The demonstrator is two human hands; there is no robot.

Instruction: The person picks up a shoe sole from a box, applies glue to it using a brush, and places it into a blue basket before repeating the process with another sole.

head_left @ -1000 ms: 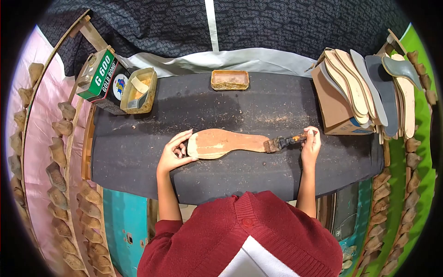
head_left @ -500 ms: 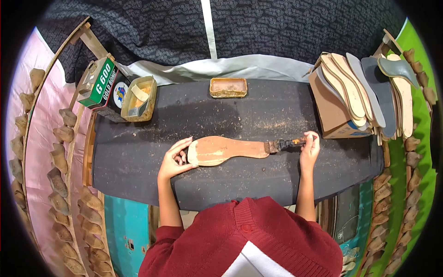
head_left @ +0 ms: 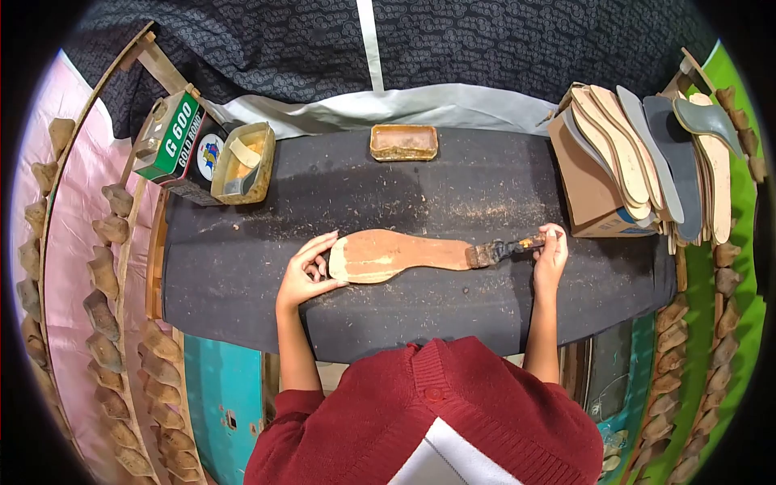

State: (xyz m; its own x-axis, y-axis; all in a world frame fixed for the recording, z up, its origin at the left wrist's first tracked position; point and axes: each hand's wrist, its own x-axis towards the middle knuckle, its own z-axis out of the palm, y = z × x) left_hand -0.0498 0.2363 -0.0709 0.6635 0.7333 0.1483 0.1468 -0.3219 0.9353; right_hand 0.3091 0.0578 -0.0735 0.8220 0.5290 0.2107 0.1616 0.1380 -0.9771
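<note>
A tan shoe insole [head_left: 404, 254] lies across the middle of the table, its wide toe end to the left and its heel end to the right. My left hand [head_left: 309, 267] grips the pale toe edge between thumb and fingers. In my right hand [head_left: 550, 255] is the handle of a glue brush [head_left: 505, 248], caked with dark residue. The brush's flat brown bristles touch the insole's heel end. Light patches show on the toe area of the insole.
A G 600 can [head_left: 171, 149] and a tub [head_left: 260, 182] with scraps stand back left. A shallow amber tray [head_left: 403, 155] sits at the back. Stacked insoles [head_left: 638, 153] lean over a cardboard box [head_left: 584, 194] at right. Debris dots the black table cover [head_left: 388, 315]. Racks of shoe lasts [head_left: 101, 315] flank both sides.
My right hand and the brush handle have shifted slightly to the right, with the bristles still at the heel end. My left hand keeps its grip; the whole view has shifted a little.
</note>
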